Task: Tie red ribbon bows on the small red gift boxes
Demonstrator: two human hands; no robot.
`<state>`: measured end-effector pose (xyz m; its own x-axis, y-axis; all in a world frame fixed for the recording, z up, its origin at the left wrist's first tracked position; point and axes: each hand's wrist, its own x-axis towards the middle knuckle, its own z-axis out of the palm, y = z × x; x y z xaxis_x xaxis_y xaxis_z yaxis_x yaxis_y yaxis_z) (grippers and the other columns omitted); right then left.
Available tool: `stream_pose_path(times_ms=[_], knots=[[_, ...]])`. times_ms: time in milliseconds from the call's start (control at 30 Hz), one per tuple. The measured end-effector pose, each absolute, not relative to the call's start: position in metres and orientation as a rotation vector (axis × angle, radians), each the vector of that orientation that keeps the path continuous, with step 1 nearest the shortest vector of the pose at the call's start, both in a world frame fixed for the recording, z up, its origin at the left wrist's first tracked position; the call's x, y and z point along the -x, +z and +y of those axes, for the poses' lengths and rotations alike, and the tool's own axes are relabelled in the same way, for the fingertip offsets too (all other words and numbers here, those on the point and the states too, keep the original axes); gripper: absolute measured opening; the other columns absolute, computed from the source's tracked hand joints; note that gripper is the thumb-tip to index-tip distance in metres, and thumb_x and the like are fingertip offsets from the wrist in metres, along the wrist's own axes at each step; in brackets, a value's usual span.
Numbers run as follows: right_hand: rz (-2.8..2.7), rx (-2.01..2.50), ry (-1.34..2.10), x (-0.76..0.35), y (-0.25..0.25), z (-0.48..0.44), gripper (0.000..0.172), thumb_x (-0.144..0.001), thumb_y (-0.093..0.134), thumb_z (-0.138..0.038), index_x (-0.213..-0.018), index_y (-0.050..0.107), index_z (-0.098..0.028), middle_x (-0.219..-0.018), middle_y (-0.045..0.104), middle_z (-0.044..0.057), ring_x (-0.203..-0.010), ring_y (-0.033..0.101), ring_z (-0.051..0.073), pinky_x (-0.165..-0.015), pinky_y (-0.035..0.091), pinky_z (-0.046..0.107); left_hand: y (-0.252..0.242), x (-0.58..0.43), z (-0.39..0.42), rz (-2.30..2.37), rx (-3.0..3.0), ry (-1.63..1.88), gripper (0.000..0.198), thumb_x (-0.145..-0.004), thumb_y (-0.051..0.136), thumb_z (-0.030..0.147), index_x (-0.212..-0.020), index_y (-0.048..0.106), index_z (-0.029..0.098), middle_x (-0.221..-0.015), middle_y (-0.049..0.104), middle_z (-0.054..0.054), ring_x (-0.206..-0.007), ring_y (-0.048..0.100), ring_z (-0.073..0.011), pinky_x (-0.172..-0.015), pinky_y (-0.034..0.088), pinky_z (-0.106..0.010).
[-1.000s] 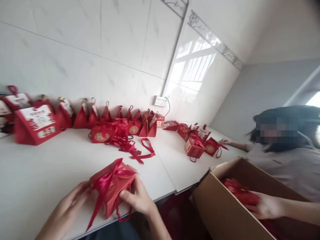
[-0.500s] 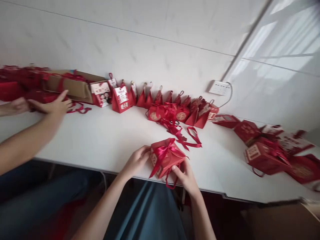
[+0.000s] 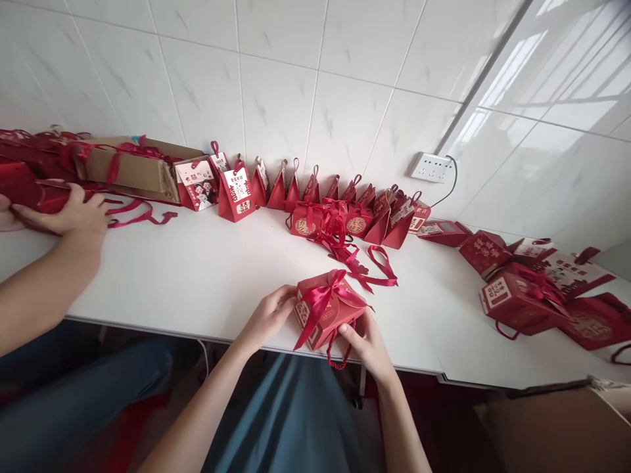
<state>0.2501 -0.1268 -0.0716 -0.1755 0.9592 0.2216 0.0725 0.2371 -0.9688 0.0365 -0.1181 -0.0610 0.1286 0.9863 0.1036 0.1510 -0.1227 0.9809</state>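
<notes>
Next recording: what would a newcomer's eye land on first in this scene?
The red gift box with its satin bow stands out first, held between the left hand and right hand at the near edge of the white table. Behind it a row of red gift bags lines the tiled wall. At far left, another person's hand rests on red items by a cardboard box.

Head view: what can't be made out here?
All head view.
Inside of the box: covered by its flaps and ribbon.
Fingertips of left hand and right hand: partly behind the box.
Print on bag labels: too small to read.
Bottom-right carton: cut off by the frame edge.
Red thing in the co-worker's hand: runs off the left edge.
</notes>
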Motion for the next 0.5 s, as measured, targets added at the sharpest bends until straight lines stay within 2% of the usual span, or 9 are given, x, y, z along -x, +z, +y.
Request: stream_pose_path(times_ms=[167,500], knots=[[-1.507,1.001,1.100,-0.2500,-0.0706,-0.1270,0.045,-0.075,0.068,-0.051,-0.107,0.056,-0.022,-0.112,0.065,0.009,-0.104,0.060,0.026,-0.089,0.049,0.039,-0.0604,-0.0368,-0.1182,1.188,-1.474,1.114,0.035,-0.085,0.047,0.045,-0.102,0.061,0.018,-0.108,0.067,-0.007,-0.106,0.060,-0.0252,-0.088,0.047,-0.032],[-1.498,0.969,1.117,-0.2502,-0.0699,-0.1273,0.047,-0.076,0.069,-0.049,-0.111,0.056,-0.022,-0.115,0.063,0.009,-0.107,0.059,0.028,-0.091,0.048,0.041,-0.0607,-0.0366,-0.1177,1.187,-1.481,1.122,0.031,-0.085,0.048,0.043,-0.100,0.062,0.019,-0.106,0.068,-0.006,-0.104,0.061,-0.0238,-0.086,0.047,-0.030]])
